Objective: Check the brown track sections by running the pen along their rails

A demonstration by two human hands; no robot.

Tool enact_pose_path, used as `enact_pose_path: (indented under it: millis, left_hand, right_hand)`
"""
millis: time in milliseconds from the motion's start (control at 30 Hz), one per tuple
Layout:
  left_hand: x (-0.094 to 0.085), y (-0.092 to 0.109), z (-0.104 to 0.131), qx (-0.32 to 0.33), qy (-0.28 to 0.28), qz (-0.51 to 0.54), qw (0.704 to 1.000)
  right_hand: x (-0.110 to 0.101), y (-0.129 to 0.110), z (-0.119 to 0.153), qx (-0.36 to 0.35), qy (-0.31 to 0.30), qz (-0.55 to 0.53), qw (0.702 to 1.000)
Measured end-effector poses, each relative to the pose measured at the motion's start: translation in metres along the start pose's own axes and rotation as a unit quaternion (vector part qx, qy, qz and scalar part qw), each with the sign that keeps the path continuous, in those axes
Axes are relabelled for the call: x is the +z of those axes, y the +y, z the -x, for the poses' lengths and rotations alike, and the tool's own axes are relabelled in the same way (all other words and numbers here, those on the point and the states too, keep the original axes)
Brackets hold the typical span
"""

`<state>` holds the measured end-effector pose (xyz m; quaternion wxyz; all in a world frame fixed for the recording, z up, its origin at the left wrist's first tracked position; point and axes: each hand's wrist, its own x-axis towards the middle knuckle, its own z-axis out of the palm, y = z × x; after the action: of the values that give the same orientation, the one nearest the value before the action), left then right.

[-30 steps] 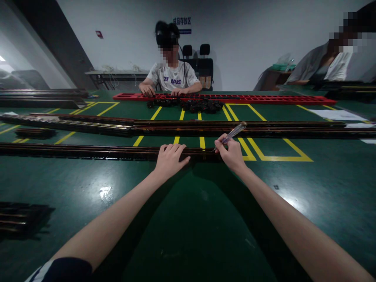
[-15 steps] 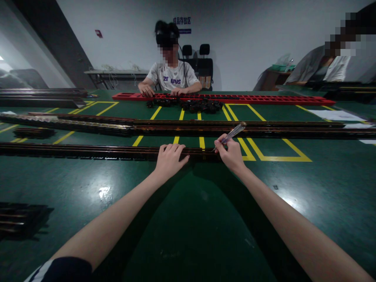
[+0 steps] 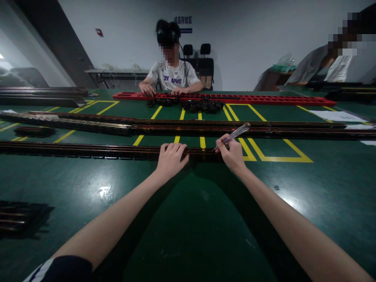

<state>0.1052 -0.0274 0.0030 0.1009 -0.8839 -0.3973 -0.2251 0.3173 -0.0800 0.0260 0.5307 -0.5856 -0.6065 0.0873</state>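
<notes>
A long dark strip assembly (image 3: 117,151) lies across the green table in front of me, ending near my right hand. My left hand (image 3: 172,158) rests over it with the fingers across the top and the thumb at the near side, closed around its edge. My right hand (image 3: 230,152) pinches a screwdriver with a clear handle (image 3: 237,131), tilted up to the right. Its thin tip points down left at the strip, close to its right end; exact contact is too small to tell.
Behind lies a second long bundle of dark strips (image 3: 205,127). Beyond it are a pile of black parts (image 3: 202,105) and a red slotted rail (image 3: 279,100), where a person (image 3: 173,74) works. More dark strips (image 3: 20,219) lie at the near left. Another person (image 3: 314,66) is at the right.
The screwdriver handle has tilted slightly further to the right in my right hand. My left hand stays on the strip, and the view has shifted very slightly.
</notes>
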Motion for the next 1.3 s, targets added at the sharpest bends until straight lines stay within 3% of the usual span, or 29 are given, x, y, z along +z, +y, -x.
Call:
enact_pose_path:
  millis: [1300]
  left_hand:
    - [-0.0024,-0.0002,0.0003,0.014,-0.008,0.023,1.0]
  right_hand:
    - [0.0016,0.0002,-0.0004,-0.017,-0.012,0.013,1.0]
